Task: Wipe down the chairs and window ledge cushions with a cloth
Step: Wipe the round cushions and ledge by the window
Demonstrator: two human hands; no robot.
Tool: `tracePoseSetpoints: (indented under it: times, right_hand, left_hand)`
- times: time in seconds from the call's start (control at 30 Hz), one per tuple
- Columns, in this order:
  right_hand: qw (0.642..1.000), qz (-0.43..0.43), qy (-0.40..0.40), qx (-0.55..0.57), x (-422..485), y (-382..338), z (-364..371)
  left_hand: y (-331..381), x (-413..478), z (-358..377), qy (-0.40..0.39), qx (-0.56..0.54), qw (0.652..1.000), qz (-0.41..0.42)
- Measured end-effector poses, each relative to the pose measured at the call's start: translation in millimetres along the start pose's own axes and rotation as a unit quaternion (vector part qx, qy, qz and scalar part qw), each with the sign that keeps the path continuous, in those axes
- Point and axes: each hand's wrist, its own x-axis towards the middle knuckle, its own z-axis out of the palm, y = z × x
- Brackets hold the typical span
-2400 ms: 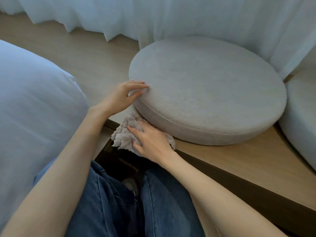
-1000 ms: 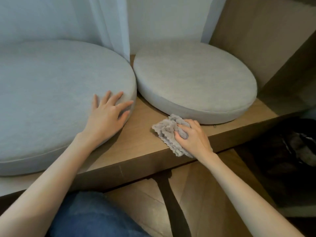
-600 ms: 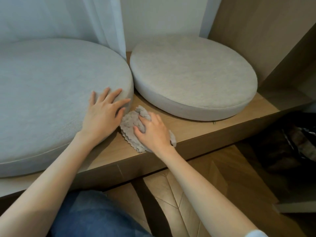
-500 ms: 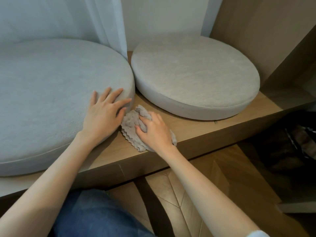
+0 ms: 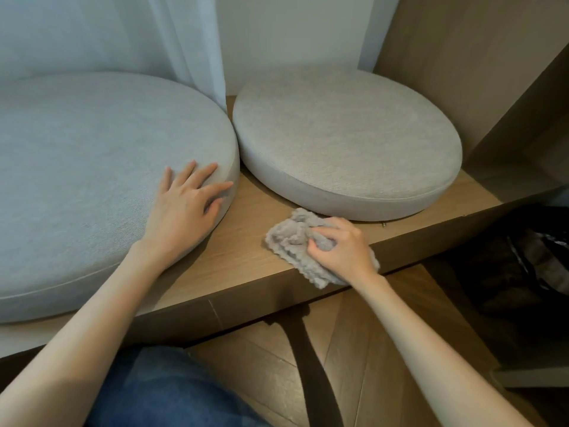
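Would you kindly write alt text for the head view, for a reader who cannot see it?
A right hand grips a grey cloth on the wooden ledge by the right cushion; the left hand rests flat on the left cushion.

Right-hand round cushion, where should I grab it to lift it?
Probably pinch the right cushion at its thick front rim, coming from the ledge front: the left cushion crowds one side, wall behind, wooden panel on the other.

Left grip [image 5: 181, 211] flat on left cushion [image 5: 92, 180] edge. Right grip [image 5: 341, 248] clutches cloth [image 5: 286, 238] on ledge [image 5: 243, 245], just in front of right cushion [image 5: 345, 140]. Cloth overhangs ledge front. Curtain [image 5: 184, 41] behind.
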Motion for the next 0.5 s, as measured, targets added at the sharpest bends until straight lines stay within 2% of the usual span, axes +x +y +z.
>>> tracePoseSetpoints:
  times: [0.1, 0.27, 0.37, 0.5]
  right_hand:
    - [0.999, -0.027, -0.007, 0.018, 3.5, -47.2, 35.0]
    - [0.996, -0.035, 0.055, 0.065, -11.2, -116.2, 77.5]
    - [0.991, -0.05, 0.094, 0.077, -11.8, -125.3, 87.3]
    - [0.992, -0.058, 0.104, 0.049, -10.1, -99.6, 78.3]
  left_hand:
    - [-8.6, 5.6, -3.8, -0.033, -0.034, 0.999, 0.017]
    - [-18.1, 9.5, -9.3, -0.048, -0.071, 0.995, 0.046]
    - [-26.3, 13.9, -7.7, -0.021, -0.069, 0.995, 0.067]
    - [-40.6, 29.7, -5.4, -0.003, -0.037, 0.996, 0.083]
